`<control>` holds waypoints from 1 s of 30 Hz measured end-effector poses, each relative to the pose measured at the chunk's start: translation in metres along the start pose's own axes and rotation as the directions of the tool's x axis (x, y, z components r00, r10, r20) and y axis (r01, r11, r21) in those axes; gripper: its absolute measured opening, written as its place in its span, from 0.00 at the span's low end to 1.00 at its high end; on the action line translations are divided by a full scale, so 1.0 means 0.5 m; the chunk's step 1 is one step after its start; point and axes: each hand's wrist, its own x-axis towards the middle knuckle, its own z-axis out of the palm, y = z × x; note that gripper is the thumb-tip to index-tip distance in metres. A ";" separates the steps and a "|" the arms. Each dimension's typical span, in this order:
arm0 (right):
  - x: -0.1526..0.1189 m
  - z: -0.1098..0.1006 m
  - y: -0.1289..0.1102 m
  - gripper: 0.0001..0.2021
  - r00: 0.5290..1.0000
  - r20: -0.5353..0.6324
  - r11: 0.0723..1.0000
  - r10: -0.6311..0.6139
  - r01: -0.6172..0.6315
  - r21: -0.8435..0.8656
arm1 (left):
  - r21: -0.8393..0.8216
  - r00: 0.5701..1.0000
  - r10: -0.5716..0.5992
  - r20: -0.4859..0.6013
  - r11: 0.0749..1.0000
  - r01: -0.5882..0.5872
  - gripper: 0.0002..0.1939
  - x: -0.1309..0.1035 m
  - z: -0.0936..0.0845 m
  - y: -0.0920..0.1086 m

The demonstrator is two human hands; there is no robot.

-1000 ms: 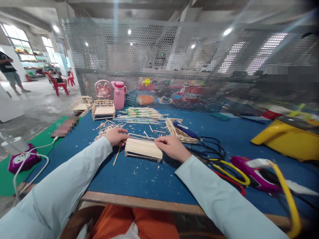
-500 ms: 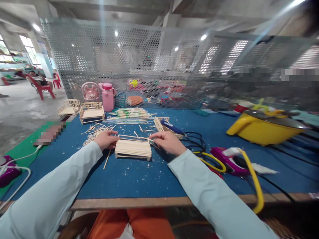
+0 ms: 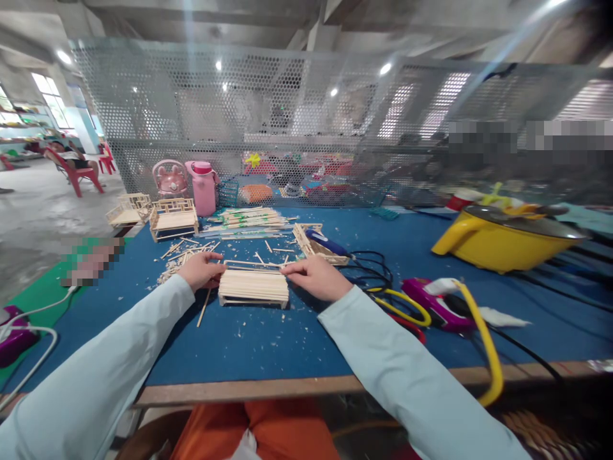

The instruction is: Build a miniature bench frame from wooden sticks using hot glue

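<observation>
A small bench-like frame of pale wooden sticks (image 3: 253, 285) stands on the blue table mat (image 3: 230, 358). My left hand (image 3: 201, 270) pinches its back left corner. At the back right corner, my right hand (image 3: 316, 276) has thumb and fingers closed on the frame's end. A thin rail runs between the hands along the back. Loose short sticks (image 3: 184, 259) and scraps lie behind my left hand, and one stick (image 3: 204, 308) rests left of the frame.
Two finished-looking stick chairs (image 3: 173, 218) and a pink bottle (image 3: 204, 188) stand back left. Stick bundles (image 3: 253, 218) lie behind. A blue-handled tool (image 3: 327, 243) rests on another stick frame. Right are a yellow pot (image 3: 502, 246), a purple device (image 3: 433, 306) and cables. A person sits far left.
My right hand has shifted slightly left, in against the frame's back right corner. My left hand stays at the left corner. The whole view has moved a little.
</observation>
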 end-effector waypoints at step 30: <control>-0.002 0.024 -0.017 0.23 0.955 0.173 0.691 0.242 -0.295 0.660 | -0.255 0.990 0.097 0.100 0.964 -0.068 0.27 -0.041 0.015 -0.001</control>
